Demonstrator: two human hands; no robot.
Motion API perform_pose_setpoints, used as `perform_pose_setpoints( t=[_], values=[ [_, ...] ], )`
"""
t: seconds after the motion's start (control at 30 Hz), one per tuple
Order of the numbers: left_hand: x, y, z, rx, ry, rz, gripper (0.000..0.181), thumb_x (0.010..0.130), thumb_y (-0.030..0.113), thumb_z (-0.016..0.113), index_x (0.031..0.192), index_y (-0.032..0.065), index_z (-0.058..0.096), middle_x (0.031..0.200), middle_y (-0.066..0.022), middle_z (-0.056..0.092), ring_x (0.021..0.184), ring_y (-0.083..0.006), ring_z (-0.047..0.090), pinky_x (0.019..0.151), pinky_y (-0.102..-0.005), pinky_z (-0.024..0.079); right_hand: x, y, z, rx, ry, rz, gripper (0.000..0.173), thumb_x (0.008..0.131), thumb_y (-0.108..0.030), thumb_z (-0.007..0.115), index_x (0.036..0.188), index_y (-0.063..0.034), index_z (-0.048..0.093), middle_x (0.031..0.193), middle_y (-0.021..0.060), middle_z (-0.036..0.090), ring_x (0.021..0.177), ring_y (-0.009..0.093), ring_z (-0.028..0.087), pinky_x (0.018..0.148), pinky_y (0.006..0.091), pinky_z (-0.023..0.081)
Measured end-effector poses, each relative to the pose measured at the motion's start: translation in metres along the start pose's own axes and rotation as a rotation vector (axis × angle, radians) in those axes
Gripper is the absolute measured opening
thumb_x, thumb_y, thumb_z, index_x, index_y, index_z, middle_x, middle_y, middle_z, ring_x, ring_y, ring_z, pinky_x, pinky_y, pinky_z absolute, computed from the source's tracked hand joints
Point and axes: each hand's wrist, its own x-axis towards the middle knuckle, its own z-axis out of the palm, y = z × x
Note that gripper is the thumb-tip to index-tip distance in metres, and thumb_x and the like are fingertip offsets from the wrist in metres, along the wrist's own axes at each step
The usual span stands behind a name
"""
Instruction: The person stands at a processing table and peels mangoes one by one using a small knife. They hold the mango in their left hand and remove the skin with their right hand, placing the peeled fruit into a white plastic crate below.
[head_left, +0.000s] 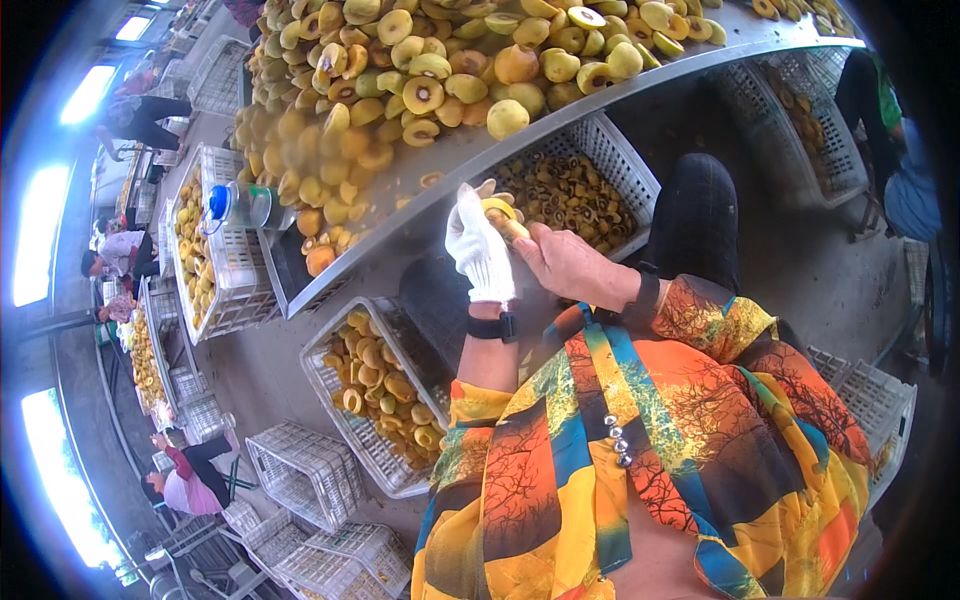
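Observation:
My left hand (480, 244), in a white knit glove, holds a yellow peach half (496, 205) just off the metal table's near edge. My right hand (562, 266) is bare and grips a short, light-coloured tool handle (516, 231) against that half; its working end is hidden. Beneath both hands stands a white plastic crate (637, 176) with many brown pit pieces (570, 199) in it. By my left leg, another crate (319, 375) holds hollowed peach halves (379, 382).
Halved peaches (420, 94) are heaped on the metal table (450, 180). A plastic bottle (244, 204) with a blue cap lies at its left end, near a filled crate (232, 262). Stacked crates (307, 472) stand lower left. Other people (187, 480) sit at the left; a person's sleeve (911, 180) shows right.

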Motion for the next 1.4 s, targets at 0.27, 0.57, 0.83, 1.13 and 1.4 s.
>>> perform_pose_setpoints(
  t=[0.27, 0.57, 0.83, 1.13, 1.4],
  values=[
    [-0.001, 0.004, -0.007, 0.046, -0.125, -0.149, 0.041, 0.091, 0.041, 0.052, 0.096, 0.0005, 0.061, 0.075, -0.0106, 0.064, 0.058, -0.0180, 0.059, 0.054, -0.0265, 0.049, 0.003, -0.004, -0.013, 0.726, -0.471, 0.510, 0.046, 0.098, -0.047, 0.030, 0.082, -0.0065, 0.045, 0.056, -0.0035, 0.038, 0.037, 0.005, 0.035, 0.033, 0.0209, 0.030],
    [-0.006, 0.069, -0.093, -0.235, -0.126, -0.298, 0.042, 0.092, 0.054, 0.039, 0.097, 0.0152, 0.055, 0.077, -0.0051, 0.059, 0.046, -0.0176, 0.052, 0.030, -0.0242, 0.038, 0.004, 0.029, -0.018, 1.673, -0.981, 0.156, 0.053, 0.086, -0.059, 0.047, 0.093, -0.0069, 0.045, 0.056, -0.0045, 0.035, 0.035, 0.001, 0.030, 0.032, 0.0170, 0.027],
    [0.000, 0.122, -0.190, 1.665, 0.462, 0.356, 0.044, 0.083, 0.037, 0.063, 0.115, 0.0069, 0.062, 0.115, -0.0161, 0.061, 0.104, -0.0296, 0.059, 0.092, -0.0381, 0.044, 0.019, 0.082, -0.005, -0.483, -0.342, 0.004, 0.030, 0.075, -0.027, 0.067, 0.085, -0.0002, 0.060, 0.076, 0.0209, 0.063, 0.077, 0.037, 0.062, 0.068, 0.0445, 0.049],
    [0.167, 0.048, 0.012, 1.535, 0.157, 0.295, 0.095, 0.072, 0.035, 0.072, 0.141, 0.0004, 0.017, 0.114, -0.0258, 0.057, 0.106, -0.0357, 0.057, 0.090, -0.0411, 0.046, 0.012, 0.072, -0.009, -0.317, -0.138, -0.237, 0.033, 0.076, -0.029, 0.068, 0.083, -0.0015, 0.053, 0.061, 0.0198, 0.057, 0.060, 0.039, 0.058, 0.056, 0.0460, 0.047],
    [0.171, 0.062, -0.005, 0.874, -0.107, 0.150, 0.069, 0.076, 0.016, 0.068, 0.134, 0.0002, 0.036, 0.096, -0.0126, 0.065, 0.074, -0.0204, 0.065, 0.056, -0.0307, 0.052, 0.022, 0.040, -0.034, -0.094, 0.111, -0.185, 0.038, 0.076, -0.024, 0.072, 0.100, -0.0030, 0.051, 0.070, 0.0208, 0.059, 0.066, 0.040, 0.059, 0.057, 0.0429, 0.047]
  ],
)
